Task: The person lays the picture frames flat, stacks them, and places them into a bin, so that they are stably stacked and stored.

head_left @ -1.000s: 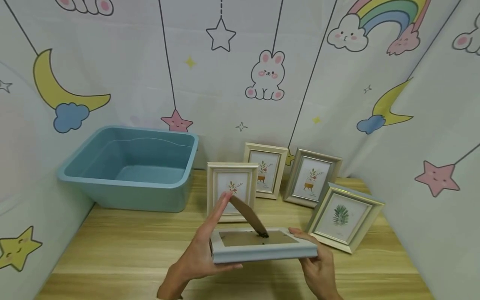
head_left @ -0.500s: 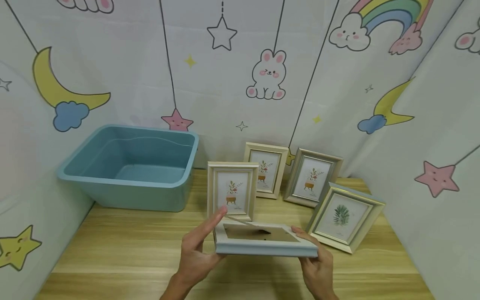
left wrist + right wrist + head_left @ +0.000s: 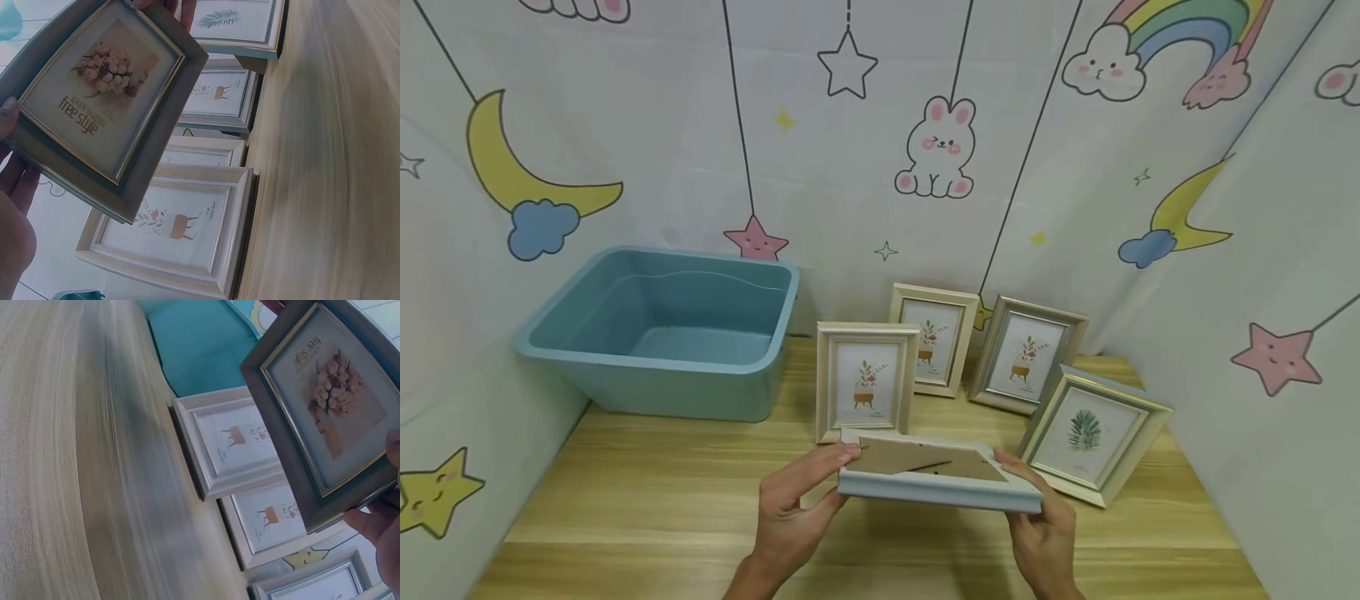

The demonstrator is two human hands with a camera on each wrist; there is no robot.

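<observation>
A picture frame is held above the table, its brown backing facing up with the stand flap folded down against it. My left hand grips its left end between thumb and fingers. At the opposite end, my right hand holds the edge. From below, the left wrist view shows the picture frame's front, with a bouquet print and "free style" lettering inside a gold inner line. The right wrist view shows that same front with right-hand fingers at its edge.
Several picture frames stand behind the held one: a cream one, another cream one, a silver one and a gold-edged one with a leaf print. A blue plastic tub sits at the back left of the wooden table.
The stand flap, raised a second ago, has been pushed down flat onto the backing. My left thumb lowered with it and the left fingers now hold the frame's left end.
</observation>
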